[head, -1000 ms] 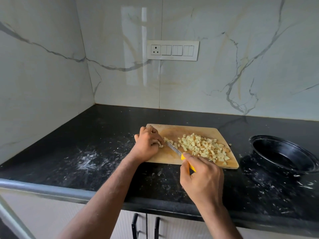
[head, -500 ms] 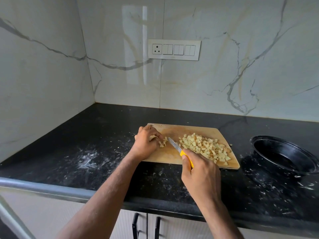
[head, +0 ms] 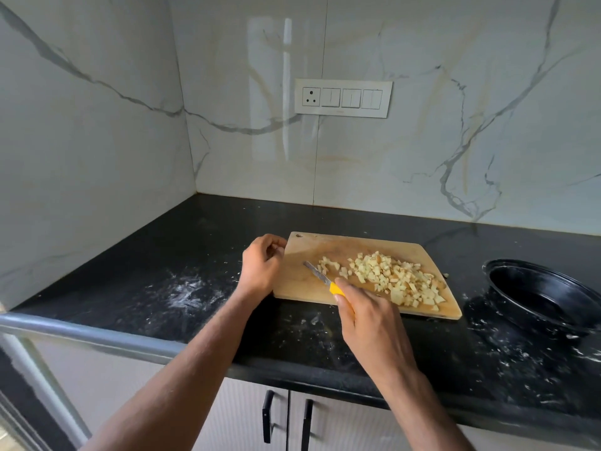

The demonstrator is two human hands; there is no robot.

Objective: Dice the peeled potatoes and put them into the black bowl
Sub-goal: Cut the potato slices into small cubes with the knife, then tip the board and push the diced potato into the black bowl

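Diced potato (head: 395, 278) lies heaped on the right half of our wooden cutting board (head: 302, 284), pale yellow cubes piled loosely, with a smaller cluster (head: 328, 264) set apart toward the middle of the board. One stray bit (head: 446, 274) sits on the countertop just off the board's right edge.

Our right hand (head: 374, 317) grips a knife with a yellow handle (head: 336, 289), fingers wrapped round it; the blade (head: 315, 271) slants up and to the left, its tip near the small cluster of cubes. We cannot tell whether the edge touches the board.

Our left hand (head: 261, 265) hangs at the board's left edge, fingers loosely curled inward. We cannot tell whether something small is held in them.

Our black bowl (head: 543, 296) stands on the black countertop (head: 195, 255) to the right, well apart from the board, and no potato shows in it. White smears and specks (head: 188, 289) mark the countertop to the left of the board and in front of the bowl.

Behind, a white socket and switch plate (head: 343, 98) sits on the marble-patterned wall (head: 455, 125). Below the counter edge we see two black cabinet handles (head: 286, 415).
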